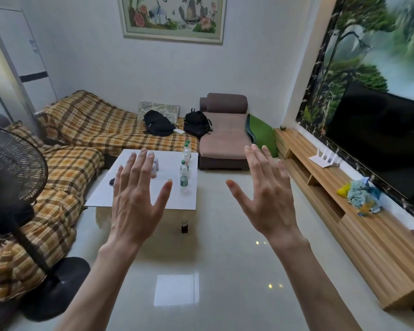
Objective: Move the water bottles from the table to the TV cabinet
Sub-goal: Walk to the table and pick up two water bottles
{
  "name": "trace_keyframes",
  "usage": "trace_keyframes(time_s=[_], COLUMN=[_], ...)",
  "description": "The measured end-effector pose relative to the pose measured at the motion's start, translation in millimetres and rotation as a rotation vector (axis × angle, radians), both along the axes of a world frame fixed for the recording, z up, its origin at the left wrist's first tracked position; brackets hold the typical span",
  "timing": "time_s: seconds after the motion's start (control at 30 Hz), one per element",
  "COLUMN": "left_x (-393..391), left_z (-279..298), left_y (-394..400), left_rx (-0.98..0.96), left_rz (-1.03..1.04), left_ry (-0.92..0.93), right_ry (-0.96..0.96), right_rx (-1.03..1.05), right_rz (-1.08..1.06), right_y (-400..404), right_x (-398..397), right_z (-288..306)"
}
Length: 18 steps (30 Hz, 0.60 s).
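Several clear water bottles (184,177) with green caps stand in a row along the right side of the white table (139,201). The wooden TV cabinet (359,237) runs along the right wall under the TV. My left hand (136,199) is raised in front of the table with its fingers spread, holding nothing, and it hides part of the tabletop. Held up the same way to the right of the table, my right hand (268,194) is empty too. Both hands are well short of the bottles.
A standing fan (14,177) is close at the left. Plaid-covered sofas (93,125) with two black backpacks (159,123) line the far side. Crumpled cloth (362,194) and a white router (324,158) lie on the cabinet. A small dark bottle (184,226) stands on the tiled floor.
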<state>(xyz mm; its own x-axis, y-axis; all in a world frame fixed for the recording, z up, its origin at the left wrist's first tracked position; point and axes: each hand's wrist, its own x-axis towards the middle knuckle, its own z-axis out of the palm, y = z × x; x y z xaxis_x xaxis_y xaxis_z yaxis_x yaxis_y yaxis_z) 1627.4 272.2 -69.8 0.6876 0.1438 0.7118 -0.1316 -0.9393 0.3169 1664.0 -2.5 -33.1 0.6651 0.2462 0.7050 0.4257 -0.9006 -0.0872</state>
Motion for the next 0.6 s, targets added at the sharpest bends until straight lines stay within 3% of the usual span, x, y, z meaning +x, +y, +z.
trace_keyframes(time_s=[0.6], left_x=[289.0], left_z=[-37.5], left_y=[17.6], left_rx=[0.078], left_rz=[0.0], left_ry=[0.086], right_ry=[0.015], right_rx=[0.025], right_rz=[0.012], right_y=[22.4], right_x=[297.1], right_z=[-31.1])
